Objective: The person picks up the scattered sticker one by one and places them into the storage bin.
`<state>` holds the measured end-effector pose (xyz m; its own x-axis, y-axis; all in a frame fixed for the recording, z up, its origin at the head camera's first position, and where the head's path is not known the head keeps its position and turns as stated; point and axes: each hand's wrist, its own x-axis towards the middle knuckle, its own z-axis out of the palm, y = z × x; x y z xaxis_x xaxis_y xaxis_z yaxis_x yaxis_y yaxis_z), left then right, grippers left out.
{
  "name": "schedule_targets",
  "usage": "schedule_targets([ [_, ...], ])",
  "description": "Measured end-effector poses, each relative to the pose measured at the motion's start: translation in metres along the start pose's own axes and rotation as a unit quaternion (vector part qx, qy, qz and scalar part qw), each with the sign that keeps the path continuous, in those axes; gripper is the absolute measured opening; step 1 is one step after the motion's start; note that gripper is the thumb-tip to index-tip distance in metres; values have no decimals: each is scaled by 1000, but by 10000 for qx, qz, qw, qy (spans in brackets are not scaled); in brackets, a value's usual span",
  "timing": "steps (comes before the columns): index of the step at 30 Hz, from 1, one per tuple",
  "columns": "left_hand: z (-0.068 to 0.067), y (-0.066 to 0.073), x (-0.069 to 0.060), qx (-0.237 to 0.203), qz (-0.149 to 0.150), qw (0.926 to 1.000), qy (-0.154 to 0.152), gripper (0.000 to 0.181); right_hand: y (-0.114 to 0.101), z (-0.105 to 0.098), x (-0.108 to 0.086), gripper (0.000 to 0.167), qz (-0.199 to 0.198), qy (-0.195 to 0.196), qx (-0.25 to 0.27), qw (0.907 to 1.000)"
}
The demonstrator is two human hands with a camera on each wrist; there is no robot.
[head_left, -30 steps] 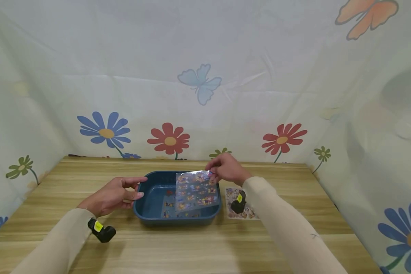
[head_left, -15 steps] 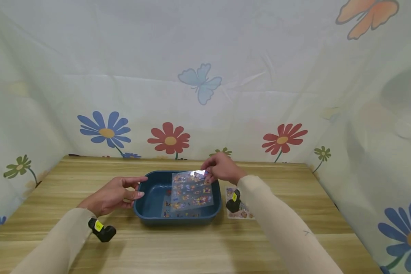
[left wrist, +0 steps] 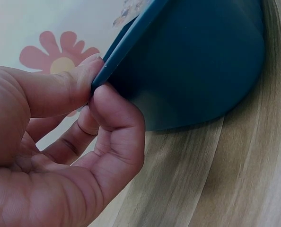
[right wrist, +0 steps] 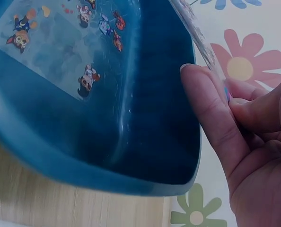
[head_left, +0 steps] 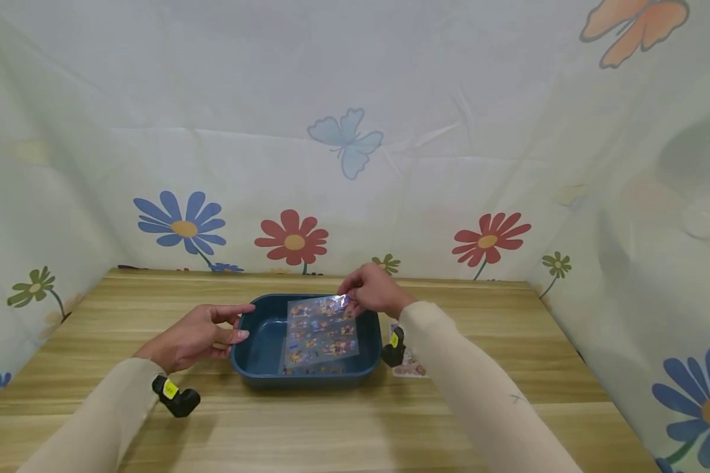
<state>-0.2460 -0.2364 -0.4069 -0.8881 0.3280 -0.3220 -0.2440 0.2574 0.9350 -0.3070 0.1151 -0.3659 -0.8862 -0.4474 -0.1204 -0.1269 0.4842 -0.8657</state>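
A dark blue plastic basin (head_left: 263,358) stands on the wooden table. My left hand (head_left: 192,336) pinches its left rim between thumb and curled fingers, as the left wrist view shows close up. Above the basin's right half, my right hand (head_left: 378,290) pinches the upper right corner of a clear sticker sheet (head_left: 321,332) printed with small cartoon figures. That sheet hangs tilted, its lower edge inside the basin. Another clear sticker sheet (right wrist: 50,47) lies on the basin floor, largely covered by the held one in the head view.
One more sticker sheet (head_left: 411,364) lies on the table right of the basin, partly hidden by the right forearm. A flower-printed curtain (head_left: 355,197) hangs behind the wooden table (head_left: 307,427) and at both sides. Each wrist wears a black camera mount (head_left: 177,399).
My right hand has moved left with the sticker sheet, which now sits further over the middle of the basin. The left hand and the basin stay in place.
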Motion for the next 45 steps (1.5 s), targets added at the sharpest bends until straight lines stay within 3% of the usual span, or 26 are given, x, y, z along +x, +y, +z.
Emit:
schedule_targets([
  [20,1,0,1,-47,-100,9999,71,77,1,12,8,16,379,-113,-301,9988],
  [45,0,0,0,-12,-26,10000,27,76,0,27,10,20,600,-197,-693,9956],
])
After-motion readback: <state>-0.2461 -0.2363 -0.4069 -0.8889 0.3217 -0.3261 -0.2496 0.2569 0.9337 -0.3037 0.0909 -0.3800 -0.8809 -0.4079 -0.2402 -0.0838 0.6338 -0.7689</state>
